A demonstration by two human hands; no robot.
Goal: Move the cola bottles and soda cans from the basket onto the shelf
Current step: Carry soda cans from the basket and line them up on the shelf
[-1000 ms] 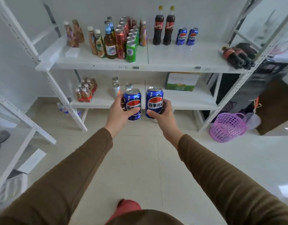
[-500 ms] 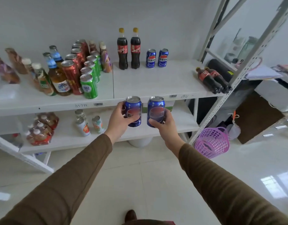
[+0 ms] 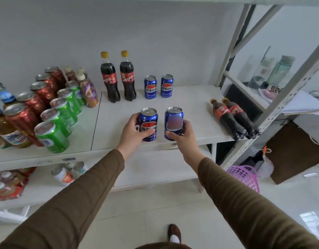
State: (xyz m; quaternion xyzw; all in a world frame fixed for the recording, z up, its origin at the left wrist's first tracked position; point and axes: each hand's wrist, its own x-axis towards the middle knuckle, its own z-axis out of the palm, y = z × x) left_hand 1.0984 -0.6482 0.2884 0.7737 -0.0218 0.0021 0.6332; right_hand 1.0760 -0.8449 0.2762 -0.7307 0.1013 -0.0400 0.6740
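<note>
Both arms, in brown sleeves, reach forward over the front edge of the white shelf (image 3: 191, 108). The left hand (image 3: 131, 131) wraps its fingers and thumb round a blue can (image 3: 148, 124), held upright; the right hand (image 3: 182, 135) grasps a second blue can (image 3: 173, 123) in the same way, just beside the first. Whether either can's base touches the shelf cannot be told. The left can shows a red, white and blue Pepsi roundel with white Chinese characters; the right can's label is blurred. Behind them, near the wall, stand two more Pepsi cans (image 3: 158, 86) and two upright cola bottles (image 3: 118, 77) with yellow caps and red labels. Two further cola bottles (image 3: 235, 118) lie on their sides at the shelf's right end. The purple basket (image 3: 245, 177) sits on the floor, lower right.
</note>
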